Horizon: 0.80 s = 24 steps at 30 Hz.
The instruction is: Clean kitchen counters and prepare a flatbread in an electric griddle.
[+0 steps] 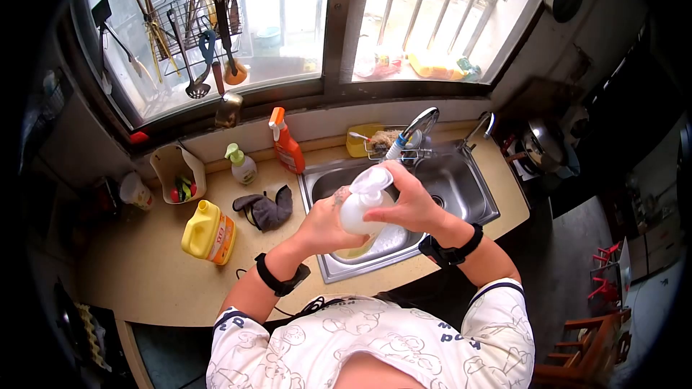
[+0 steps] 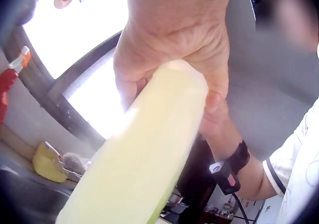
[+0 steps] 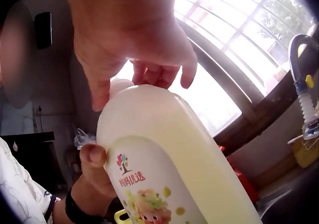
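A large translucent bottle (image 1: 353, 214) of pale yellow liquid is held up over the sink. In the right wrist view its label bears a small tree and a cartoon child's face. My left hand (image 1: 322, 222) grips the bottle round its side near the top. The right hand (image 1: 412, 202) is at the white top (image 1: 371, 181), with thumb on the near side and fingers round the far side. From the left wrist, the bottle (image 2: 134, 149) slants down and away below the hand, hiding most of the fingers.
The steel sink (image 1: 468, 191) has a faucet (image 1: 414, 126) behind it. On the counter (image 1: 144, 274) stand a yellow jug (image 1: 209, 234), a dark cloth (image 1: 267, 207), a green pump bottle (image 1: 241, 166), an orange spray bottle (image 1: 287, 145) and a beige bin (image 1: 176, 166). A utensil rack (image 1: 194, 21) hangs at the window.
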Each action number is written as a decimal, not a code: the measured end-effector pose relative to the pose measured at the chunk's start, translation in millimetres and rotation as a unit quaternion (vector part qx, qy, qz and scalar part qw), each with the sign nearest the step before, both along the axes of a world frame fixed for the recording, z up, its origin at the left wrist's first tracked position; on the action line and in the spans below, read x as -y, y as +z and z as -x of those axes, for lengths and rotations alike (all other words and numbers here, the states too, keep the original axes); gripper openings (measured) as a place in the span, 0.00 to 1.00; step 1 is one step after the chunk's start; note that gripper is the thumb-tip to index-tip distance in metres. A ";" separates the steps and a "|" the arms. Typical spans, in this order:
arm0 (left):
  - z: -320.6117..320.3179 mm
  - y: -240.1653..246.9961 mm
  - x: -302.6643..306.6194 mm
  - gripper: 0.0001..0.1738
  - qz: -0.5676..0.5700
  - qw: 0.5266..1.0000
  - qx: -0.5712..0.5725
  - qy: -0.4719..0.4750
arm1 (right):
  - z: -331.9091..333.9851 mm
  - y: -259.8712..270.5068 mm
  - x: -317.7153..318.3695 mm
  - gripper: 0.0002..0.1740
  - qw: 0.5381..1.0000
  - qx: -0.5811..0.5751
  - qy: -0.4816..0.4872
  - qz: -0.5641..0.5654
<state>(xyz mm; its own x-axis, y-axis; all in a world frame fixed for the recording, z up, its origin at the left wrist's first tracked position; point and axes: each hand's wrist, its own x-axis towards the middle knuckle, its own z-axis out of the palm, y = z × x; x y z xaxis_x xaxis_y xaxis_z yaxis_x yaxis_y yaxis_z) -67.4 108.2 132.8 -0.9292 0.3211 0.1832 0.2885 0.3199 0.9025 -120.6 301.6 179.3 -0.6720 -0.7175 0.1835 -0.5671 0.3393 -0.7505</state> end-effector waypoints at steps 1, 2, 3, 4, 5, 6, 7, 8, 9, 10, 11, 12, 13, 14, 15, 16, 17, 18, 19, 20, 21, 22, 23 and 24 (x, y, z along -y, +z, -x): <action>-0.3 1.6 -0.3 0.40 0.002 1.000 0.003 -0.016 | 1.0 -0.8 1.3 0.39 1.000 0.000 -0.001 0.000; 0.3 0.8 -0.5 0.40 0.003 1.000 0.002 -0.016 | 3.5 -2.0 2.5 0.37 0.995 -0.027 0.063 0.069; 1.1 -1.5 -0.4 0.40 0.005 1.000 -0.006 -0.010 | 4.7 -2.6 2.8 0.36 0.981 -0.053 0.126 0.137; 1.4 -2.8 -0.2 0.40 0.008 1.000 -0.013 -0.003 | 1.9 -3.3 2.1 0.31 0.980 0.022 0.118 0.157; 1.8 -2.0 -0.1 0.40 0.008 1.000 -0.014 -0.004 | 2.3 -3.1 1.6 0.31 0.980 0.021 0.117 0.157; 1.7 -0.6 0.2 0.40 0.007 1.000 -0.009 0.000 | 2.6 -3.4 1.2 0.29 0.984 0.039 0.098 0.145; 1.0 0.4 0.1 0.39 0.006 1.000 -0.004 0.002 | 2.0 -4.8 0.6 0.27 0.987 0.057 0.077 0.132; -0.3 1.5 -2.0 0.39 0.006 1.000 -0.004 0.001 | -0.3 -9.7 3.8 0.24 0.991 -0.011 0.038 0.130; -1.3 3.3 -5.0 0.39 -0.002 1.000 -0.008 0.025 | -3.1 -9.8 5.0 0.24 0.991 -0.012 0.037 0.131; -2.2 4.1 -6.5 0.40 -0.011 0.999 -0.011 0.049 | -6.6 -9.2 6.0 0.25 0.993 -0.048 0.007 0.112; -2.8 4.0 -5.2 0.40 -0.010 0.999 -0.011 0.049 | -8.6 -9.0 6.6 0.25 0.992 -0.084 -0.023 0.092; -2.5 4.7 -2.5 0.40 0.012 1.000 -0.007 0.021 | -5.6 -7.3 4.2 0.27 0.992 -0.101 -0.017 0.075; -1.1 6.0 0.1 0.40 0.034 0.999 -0.004 -0.007 | -1.3 -2.5 4.7 0.27 0.992 -0.103 -0.018 0.077; 0.9 8.0 2.2 0.40 0.035 0.999 -0.005 -0.008 | 3.1 5.6 5.1 0.28 0.993 -0.042 0.053 0.100; 1.9 9.8 3.9 0.39 0.019 0.999 -0.013 -0.049 | 5.9 10.5 5.1 0.28 0.985 0.022 0.122 0.121; 2.1 10.5 4.5 0.39 0.004 0.996 -0.019 -0.091 | 10.2 6.8 9.8 0.28 0.971 0.054 0.183 0.143; 2.5 10.6 4.4 0.39 0.006 0.996 -0.017 -0.093 | 10.3 11.2 13.1 0.28 0.971 0.055 0.180 0.145; 2.6 10.4 4.3 0.39 -0.019 0.994 -0.011 -0.105 | 8.1 18.9 15.9 0.26 0.975 -0.012 0.205 0.089; 3.0 10.2 4.4 0.38 -0.044 0.992 -0.004 -0.116 | 7.3 22.6 18.0 0.25 0.970 -0.078 0.229 0.031; 3.0 12.0 5.4 0.38 -0.043 0.992 -0.002 -0.118 | 9.9 17.4 19.0 0.22 0.973 -0.044 0.224 0.020; 2.0 14.9 6.5 0.38 -0.039 0.993 0.014 -0.106 | 8.5 15.7 20.0 0.22 0.974 -0.042 0.223 0.022; 0.4 15.5 7.2 0.37 -0.036 0.994 0.031 -0.095 | 5.9 13.9 20.7 0.20 0.980 -0.028 0.193 0.028; 0.4 11.8 7.1 0.37 -0.036 0.994 0.035 -0.094 | 4.2 12.2 21.2 0.19 0.986 -0.015 0.164 0.034; 1.4 5.9 6.9 0.36 -0.023 0.997 0.022 -0.077 | 4.7 8.7 21.6 0.16 0.989 0.011 0.147 0.025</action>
<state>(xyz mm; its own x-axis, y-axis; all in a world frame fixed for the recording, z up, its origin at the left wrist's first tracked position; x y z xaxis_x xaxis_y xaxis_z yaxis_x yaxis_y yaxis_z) -68.8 101.3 138.8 -0.8770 0.4529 0.1607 0.2907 0.2337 0.9278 -125.3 280.0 188.0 -0.4400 -0.8729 0.2107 -0.6194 0.1251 -0.7750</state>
